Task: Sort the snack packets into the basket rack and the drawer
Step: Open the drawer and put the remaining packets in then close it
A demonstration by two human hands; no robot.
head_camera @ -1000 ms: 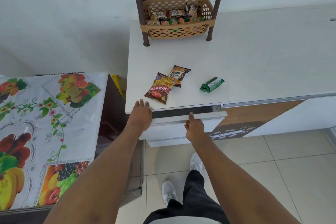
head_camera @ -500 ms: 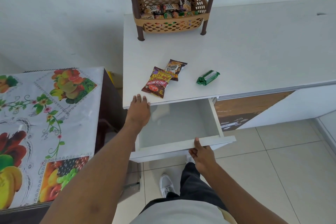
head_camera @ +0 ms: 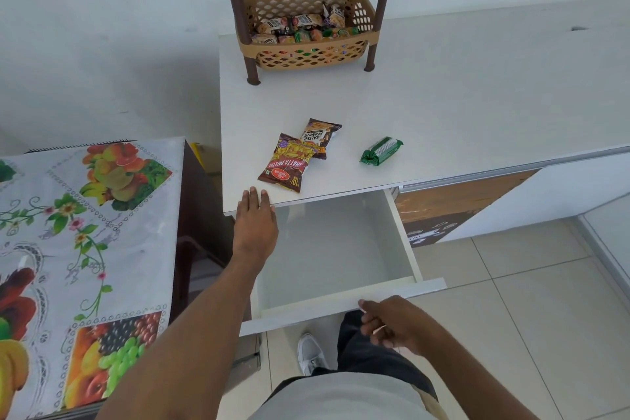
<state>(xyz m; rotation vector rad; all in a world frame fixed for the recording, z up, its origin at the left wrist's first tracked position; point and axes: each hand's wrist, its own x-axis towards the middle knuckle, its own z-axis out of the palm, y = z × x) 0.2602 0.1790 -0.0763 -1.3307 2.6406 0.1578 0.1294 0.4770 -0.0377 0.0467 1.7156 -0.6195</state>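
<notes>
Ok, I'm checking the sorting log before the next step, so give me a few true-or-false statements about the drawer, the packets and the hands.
1. The drawer stands open with nothing in it. True.
2. The green packet lies in the drawer. False: it lies on the countertop, apart from the other two.
3. The maroon packet touches the peanuts packet. True.
4. The left hand grips a packet. False: it rests flat on the countertop edge, holding nothing.
5. The lower basket of the basket rack is empty. False: it holds packets.
</notes>
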